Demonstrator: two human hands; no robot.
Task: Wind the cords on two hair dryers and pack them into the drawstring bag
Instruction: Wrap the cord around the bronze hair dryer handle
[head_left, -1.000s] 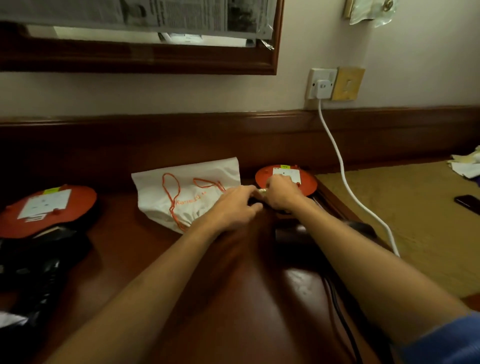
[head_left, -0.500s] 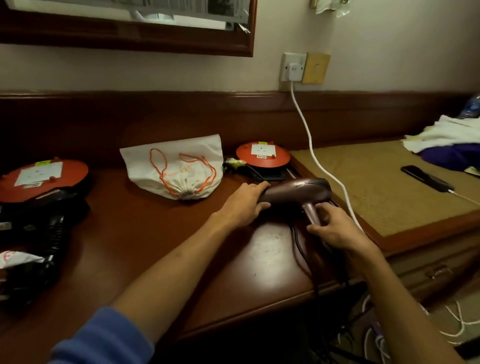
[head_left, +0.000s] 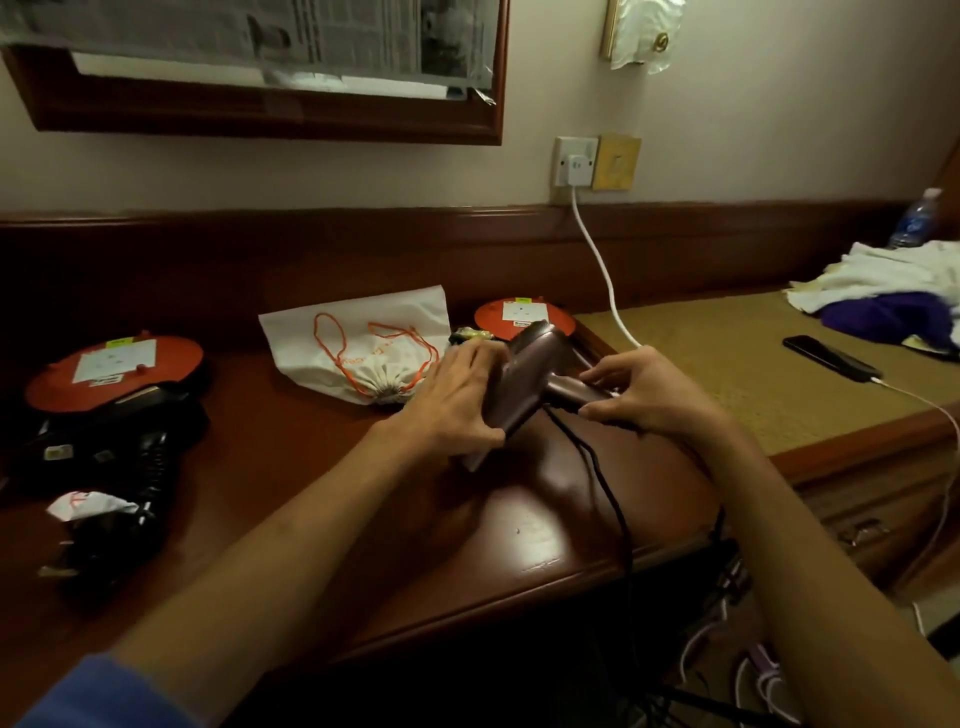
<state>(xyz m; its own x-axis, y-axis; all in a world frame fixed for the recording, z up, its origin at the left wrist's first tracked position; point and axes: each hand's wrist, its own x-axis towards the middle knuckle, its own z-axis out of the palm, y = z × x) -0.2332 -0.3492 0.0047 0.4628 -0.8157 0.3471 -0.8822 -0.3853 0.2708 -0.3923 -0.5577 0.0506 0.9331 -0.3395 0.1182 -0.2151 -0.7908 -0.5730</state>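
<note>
Head view only: left hand (head_left: 457, 400) wraps its fingers round the barrel of the brown hair dryer (head_left: 524, 379), right hand (head_left: 644, 395) pinches the handle end where the black cord (head_left: 597, 467) comes out; dryer is lifted just above the desk (head_left: 311, 519), in front of the white drawstring bag (head_left: 363, 348), which lies flat near the back with its mouth cinched shut. The cord hangs loose off the desk's front edge and nothing looks wound yet, so the winding step is probably only starting. To do it well: keep the left hand steady on the barrel, draw up the slack with the right, lay even loops round the handle, no kinks at the strain relief, tuck the plug last. Counts: two dryers, the brown one in hand plus a black hair dryer (head_left: 140, 457) at the left with a coiled cord; one bag; two orange round discs (head_left: 114, 371), one left and one behind the hands; one phone (head_left: 831, 358); one water bottle (head_left: 914, 218); one white charger cable (head_left: 602, 270) from the wall socket.
</note>
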